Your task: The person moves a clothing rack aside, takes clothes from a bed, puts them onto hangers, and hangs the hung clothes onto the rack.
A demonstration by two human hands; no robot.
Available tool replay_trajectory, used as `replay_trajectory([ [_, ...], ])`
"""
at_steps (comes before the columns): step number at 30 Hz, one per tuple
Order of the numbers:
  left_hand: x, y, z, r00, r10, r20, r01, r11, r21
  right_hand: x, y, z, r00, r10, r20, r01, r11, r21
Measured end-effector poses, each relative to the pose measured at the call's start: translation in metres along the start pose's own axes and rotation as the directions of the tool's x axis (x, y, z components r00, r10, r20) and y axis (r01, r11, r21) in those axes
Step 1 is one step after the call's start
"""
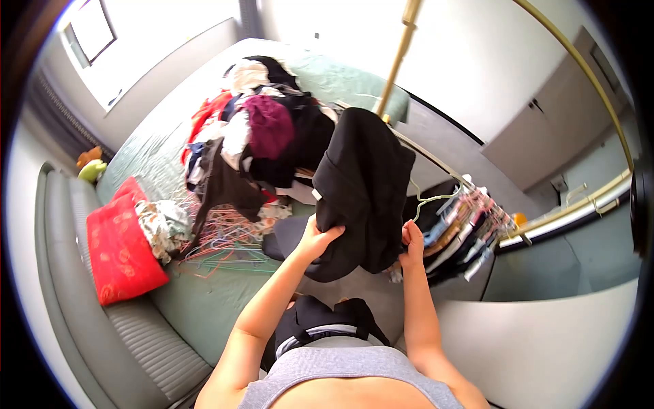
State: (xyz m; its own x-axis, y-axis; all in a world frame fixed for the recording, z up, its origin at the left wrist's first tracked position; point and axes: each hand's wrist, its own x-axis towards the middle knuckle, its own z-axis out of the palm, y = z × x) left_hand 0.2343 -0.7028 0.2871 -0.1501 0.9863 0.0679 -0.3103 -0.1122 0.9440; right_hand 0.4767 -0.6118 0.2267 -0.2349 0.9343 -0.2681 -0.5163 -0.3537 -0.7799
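A black garment [364,184] hangs raised in front of me, between my two hands. My left hand [319,240] is closed on its left edge, thumb on top of the cloth, just below a small white tag. On the garment's right side, my right hand [412,244] has its fingers curled at the edge. A pale green hanger [436,199] shows just above my right hand; whether the hand touches it is unclear. Part of a dark grey cloth [289,235] lies behind my left hand.
A clothes pile [272,129] lies on the bed [334,78], with many loose hangers [228,235] nearer me. A red pillow [122,245] is at the left. Clothes on hangers [463,228] hang from a gold rack [393,65] at the right.
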Motion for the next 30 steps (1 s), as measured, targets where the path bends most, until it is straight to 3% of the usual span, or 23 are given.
replay_trajectory([
  [4, 0.009, -0.035, 0.047, 0.956, -0.293, 0.014, 0.292, 0.946, -0.144, -0.033, -0.034, -0.066, 0.989, 0.044, -0.140, -0.059, 0.993, -0.101],
  [5, 0.014, -0.053, 0.053, 0.936, -0.352, 0.002, 0.348, 0.923, -0.164, -0.040, -0.040, -0.086, 0.996, 0.050, -0.071, -0.055, 0.996, -0.065],
  [6, 0.021, -0.080, 0.057, 0.911, -0.399, -0.101, 0.383, 0.912, -0.149, -0.050, -0.046, -0.093, 0.992, 0.057, -0.108, -0.063, 0.996, -0.058],
  [7, 0.027, -0.071, 0.067, 0.904, -0.424, -0.053, 0.420, 0.905, -0.069, -0.059, -0.054, -0.096, 0.987, 0.065, -0.145, -0.073, 0.996, -0.051],
  [9, 0.047, -0.112, 0.063, 0.932, -0.361, -0.020, 0.360, 0.920, 0.156, -0.067, -0.053, -0.108, 0.990, 0.067, -0.125, -0.074, 0.996, -0.053],
  [10, 0.058, -0.147, 0.054, 0.971, -0.238, 0.003, 0.226, 0.925, 0.306, -0.071, -0.053, -0.100, 0.990, 0.070, -0.125, -0.082, 0.993, -0.089],
  [11, 0.070, -0.199, 0.040, 0.998, -0.066, 0.002, 0.053, 0.822, 0.567, -0.072, -0.051, -0.087, 0.990, 0.075, -0.122, -0.090, 0.988, -0.125],
  [16, 0.089, -0.192, 0.068, 0.951, -0.278, 0.137, 0.189, 0.870, 0.455, -0.015, -0.002, -0.091, 0.977, 0.066, -0.203, -0.114, 0.965, -0.235],
  [21, 0.114, -0.208, 0.062, 0.916, -0.321, 0.240, 0.212, 0.895, 0.392, 0.044, 0.005, -0.072, 0.984, 0.064, -0.164, -0.109, 0.954, -0.281],
  [23, 0.132, -0.213, 0.051, 0.875, -0.389, 0.290, 0.266, 0.885, 0.383, 0.059, 0.004, -0.055, 0.986, 0.092, -0.139, -0.113, 0.982, -0.151],
  [25, 0.153, -0.208, 0.046, 0.895, -0.359, 0.266, 0.248, 0.894, 0.373, 0.076, 0.001, -0.045, 0.987, 0.094, -0.128, -0.097, 0.995, -0.014],
  [30, 0.198, -0.209, 0.038, 0.892, -0.378, 0.247, 0.262, 0.878, 0.400, 0.138, 0.023, -0.055, 0.981, 0.015, -0.195, -0.075, 0.949, -0.306],
])
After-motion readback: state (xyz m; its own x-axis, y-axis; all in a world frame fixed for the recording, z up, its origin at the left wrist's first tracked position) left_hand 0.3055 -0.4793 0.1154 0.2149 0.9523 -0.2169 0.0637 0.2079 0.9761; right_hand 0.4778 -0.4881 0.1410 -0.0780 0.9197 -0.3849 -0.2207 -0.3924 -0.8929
